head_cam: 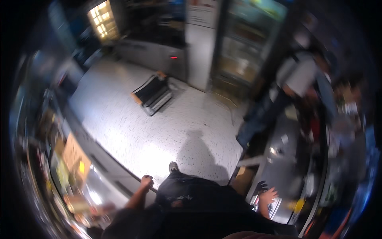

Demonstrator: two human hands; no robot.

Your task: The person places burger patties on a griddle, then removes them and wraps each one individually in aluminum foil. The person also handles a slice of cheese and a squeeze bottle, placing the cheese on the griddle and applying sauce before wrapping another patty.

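My left hand (147,181) hangs at my side with its fingers curled, next to the edge of the left-hand counter (112,176); whether anything small is inside it cannot be told. My right hand (268,195) is held over the near end of the right-hand worktop (277,161), fingers spread and nothing in its grasp. A dark shadow of fingers falls beside it. Shiny, blurred items lie just under that hand. On the speckled floor ahead stands a low folding stool or chair (155,91) with a black fabric seat and orange-brown end parts.
Another person (298,74) leans over the right-hand worktop further off. A cardboard piece (76,155) with a yellow note and blurred goods crowd the left counter. Glass-fronted cabinets (241,56) line the far wall. A cardboard box (244,177) sits low at the right.
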